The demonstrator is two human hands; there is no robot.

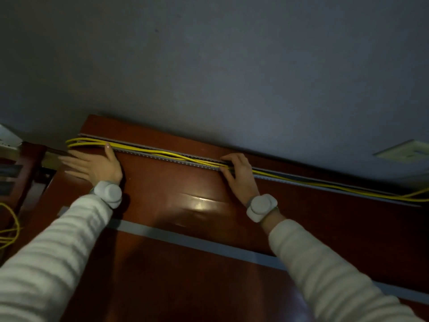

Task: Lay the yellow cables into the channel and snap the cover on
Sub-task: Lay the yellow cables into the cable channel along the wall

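Note:
A long grey slotted channel (162,156) runs along the far edge of a red-brown wooden table (176,182), against the wall. Several yellow cables (176,155) lie along it, partly inside and partly riding over its near wall. My left hand (92,166) lies flat and open on the table near the channel's left end, thumb touching the cables. My right hand (239,173) rests at the channel's middle, fingers curled over the cables and pressing on them. The flat grey cover strip (197,242) lies on the table nearer to me, passing under my right forearm.
A grey wall (232,77) rises right behind the channel, with a wall plate (404,152) at the right. More yellow cable (10,231) hangs in loops off the table's left side. Dark shelving (14,173) stands at the far left.

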